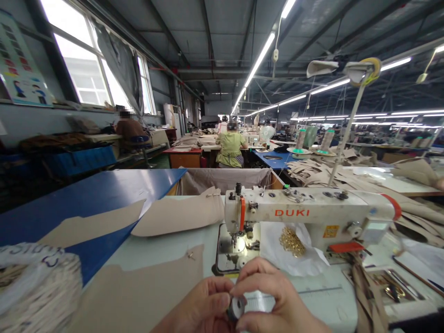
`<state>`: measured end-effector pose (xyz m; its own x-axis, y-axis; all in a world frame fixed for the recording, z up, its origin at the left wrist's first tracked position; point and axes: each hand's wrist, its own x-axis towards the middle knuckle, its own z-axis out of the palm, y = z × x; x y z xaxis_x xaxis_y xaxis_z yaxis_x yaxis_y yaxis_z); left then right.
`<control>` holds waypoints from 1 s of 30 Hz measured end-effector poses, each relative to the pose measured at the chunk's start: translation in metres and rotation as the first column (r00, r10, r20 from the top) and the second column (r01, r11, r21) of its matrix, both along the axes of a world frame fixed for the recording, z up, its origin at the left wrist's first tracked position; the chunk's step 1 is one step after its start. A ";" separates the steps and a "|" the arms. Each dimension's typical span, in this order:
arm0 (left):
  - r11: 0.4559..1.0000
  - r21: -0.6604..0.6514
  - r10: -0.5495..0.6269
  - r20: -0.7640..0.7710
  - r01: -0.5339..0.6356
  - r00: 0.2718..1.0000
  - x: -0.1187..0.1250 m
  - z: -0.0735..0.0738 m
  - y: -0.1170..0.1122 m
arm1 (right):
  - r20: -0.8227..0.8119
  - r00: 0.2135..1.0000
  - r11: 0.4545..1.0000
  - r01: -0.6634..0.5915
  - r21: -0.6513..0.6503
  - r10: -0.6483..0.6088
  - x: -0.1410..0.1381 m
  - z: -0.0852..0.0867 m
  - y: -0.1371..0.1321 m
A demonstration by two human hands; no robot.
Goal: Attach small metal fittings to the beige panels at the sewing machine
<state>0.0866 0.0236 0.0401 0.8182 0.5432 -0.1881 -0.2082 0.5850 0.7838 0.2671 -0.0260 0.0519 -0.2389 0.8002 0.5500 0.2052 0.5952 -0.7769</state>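
Both my hands meet at the bottom centre, just in front of a white sewing machine [312, 210]. My left hand [197, 307] and my right hand [274, 298] pinch a small round metal bobbin [236, 308] between their fingertips. The machine's needle and presser foot [237, 240] stand a little beyond my fingers, over the metal needle plate. A heap of small gold rings [292, 241] lies on white plastic under the machine's arm. Beige fabric pieces [138, 291] lie flat on the table to my left.
A blue board [86, 194] carries more beige cut pieces at the left. A stack of marked pieces [34, 282] sits at the bottom left. Thread cones [300, 141] stand beyond. A person in a green top [229, 149] sits ahead, another by the window [129, 128].
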 end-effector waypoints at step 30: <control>0.694 0.714 0.478 -0.363 -0.090 0.800 0.011 0.015 -0.005 | -0.600 0.780 0.904 -0.110 -0.413 -0.179 -0.007 -0.039 -0.006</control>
<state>0.0977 0.0185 0.0553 0.4938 0.8693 -0.0219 0.2459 -0.1155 0.9624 0.2600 -0.0321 0.0131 0.0647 0.9797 0.1896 -0.3847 0.1998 -0.9012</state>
